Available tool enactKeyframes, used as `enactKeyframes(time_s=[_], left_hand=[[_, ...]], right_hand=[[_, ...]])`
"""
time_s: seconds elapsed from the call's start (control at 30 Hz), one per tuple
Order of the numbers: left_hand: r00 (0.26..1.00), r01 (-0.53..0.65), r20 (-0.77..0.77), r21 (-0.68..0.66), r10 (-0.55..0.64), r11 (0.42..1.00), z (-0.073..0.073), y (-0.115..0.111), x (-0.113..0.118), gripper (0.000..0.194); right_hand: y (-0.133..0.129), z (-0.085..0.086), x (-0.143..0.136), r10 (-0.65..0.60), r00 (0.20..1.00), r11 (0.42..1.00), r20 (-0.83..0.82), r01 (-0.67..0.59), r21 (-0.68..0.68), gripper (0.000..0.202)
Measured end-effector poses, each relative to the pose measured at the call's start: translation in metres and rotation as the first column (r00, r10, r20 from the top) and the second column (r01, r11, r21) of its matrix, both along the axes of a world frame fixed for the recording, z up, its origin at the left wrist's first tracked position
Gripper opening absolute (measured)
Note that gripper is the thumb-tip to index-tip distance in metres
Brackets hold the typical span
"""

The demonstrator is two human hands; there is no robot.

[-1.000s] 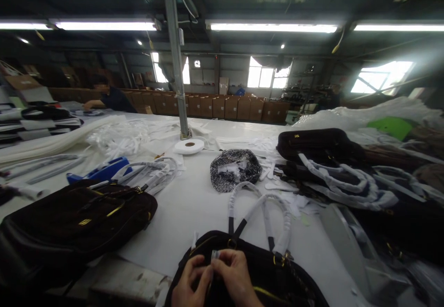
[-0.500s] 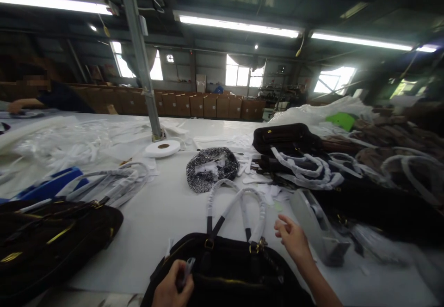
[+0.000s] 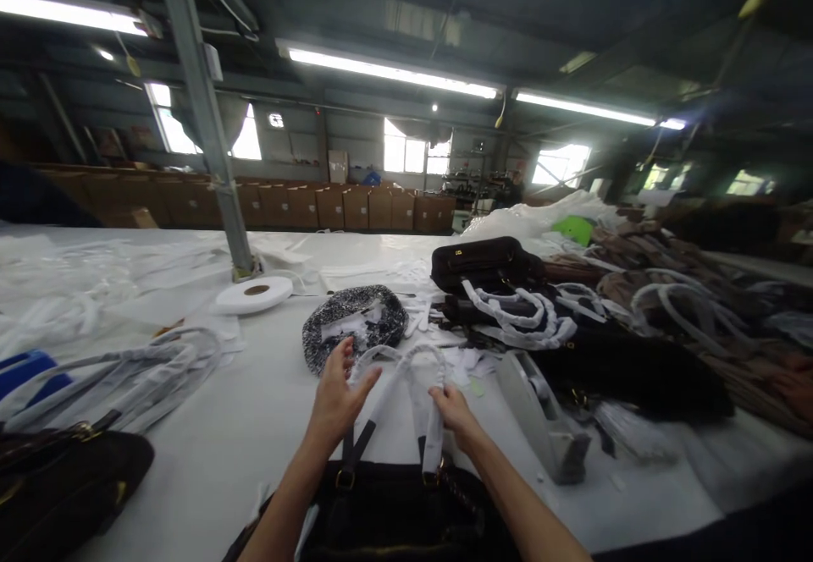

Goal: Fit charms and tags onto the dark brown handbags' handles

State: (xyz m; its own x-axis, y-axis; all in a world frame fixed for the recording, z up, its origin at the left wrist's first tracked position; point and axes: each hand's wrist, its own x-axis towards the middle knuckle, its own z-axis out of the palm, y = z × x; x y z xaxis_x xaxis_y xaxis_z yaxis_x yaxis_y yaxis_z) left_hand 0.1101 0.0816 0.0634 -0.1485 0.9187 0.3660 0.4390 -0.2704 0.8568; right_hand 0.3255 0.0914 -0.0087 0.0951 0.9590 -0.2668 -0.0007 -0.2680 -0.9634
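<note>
A black handbag [image 3: 406, 511] lies on the table right in front of me, its two handles [image 3: 427, 359] wrapped in white paper and standing up. My right hand [image 3: 456, 414] pinches the right side of a wrapped handle between thumb and fingers. Beside the left handle loop, my left hand [image 3: 336, 397] is open, thumb and fingers apart, with nothing seen in it. Just beyond it sits a black-and-white speckled round pouch [image 3: 318, 333] with white scraps on top.
A grey tape dispenser [image 3: 539, 418] stands right of the bag. Dark bags with wrapped handles [image 3: 521, 316] pile up behind it. Another dark bag [image 3: 69, 477] lies at left, near a blue object [image 3: 38, 376]. A white tape roll [image 3: 254, 294] rests by a metal post [image 3: 207, 122].
Both hands have moved to the handles; my right hand has taken hold of one. My left hand has left the bag's body, the small clear piece no longer visible in it. The view has shifted right.
</note>
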Motion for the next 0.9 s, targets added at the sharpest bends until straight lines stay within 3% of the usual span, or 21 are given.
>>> enactKeyframes(time_s=[0.13, 0.2, 0.3, 0.4, 0.5, 0.63, 0.7, 0.8, 0.9], left_hand=[[0.997, 0.058, -0.059, 0.012, -0.057, 0.998, 0.0, 0.041, 0.018, 0.107], [0.992, 0.114, -0.042, -0.08, -0.118, 0.99, -0.009, 0.051, 0.019, 0.094], [0.975, 0.219, 0.024, -0.231, -0.22, 0.948, -0.03, 0.045, 0.007, 0.047], [0.975, 0.221, 0.068, -0.312, -0.211, 0.924, -0.056, 0.027, -0.021, 0.03], [0.991, 0.131, 0.087, -0.383, -0.106, 0.914, -0.077, 0.016, -0.051, 0.023], [0.99, -0.022, 0.114, -0.449, 0.081, 0.893, -0.09, 0.022, -0.072, 0.035], [0.984, -0.064, 0.113, -0.482, 0.135, 0.874, -0.089, 0.028, -0.076, 0.043], [0.986, -0.103, 0.06, -0.513, 0.156, 0.852, -0.08, 0.03, -0.082, 0.069], [0.968, -0.241, -0.049, -0.435, 0.244, 0.867, -0.066, 0.02, -0.081, 0.096]], right_hand=[[-0.013, 0.034, -0.009, 0.249, 0.966, 0.957, -0.074, -0.233, 0.176, 0.034], [-0.017, 0.048, -0.009, 0.319, 0.943, 0.931, -0.1, -0.292, 0.218, 0.04], [-0.012, 0.056, -0.001, 0.217, 0.966, 0.944, -0.14, -0.171, 0.283, 0.04], [0.005, 0.047, 0.011, 0.005, 0.988, 0.953, -0.153, 0.041, 0.3, 0.037], [0.022, 0.033, 0.011, -0.092, 0.993, 0.953, -0.08, 0.111, 0.282, 0.037], [0.027, 0.034, 0.006, -0.004, 0.994, 0.955, 0.106, -0.028, 0.295, 0.045], [0.014, 0.043, 0.016, 0.08, 0.97, 0.947, 0.229, -0.146, 0.286, 0.047], [-0.028, 0.051, 0.04, 0.153, 0.899, 0.94, 0.41, -0.261, 0.221, 0.03], [-0.081, 0.038, 0.051, 0.168, 0.78, 0.947, 0.603, -0.298, 0.122, 0.028]])
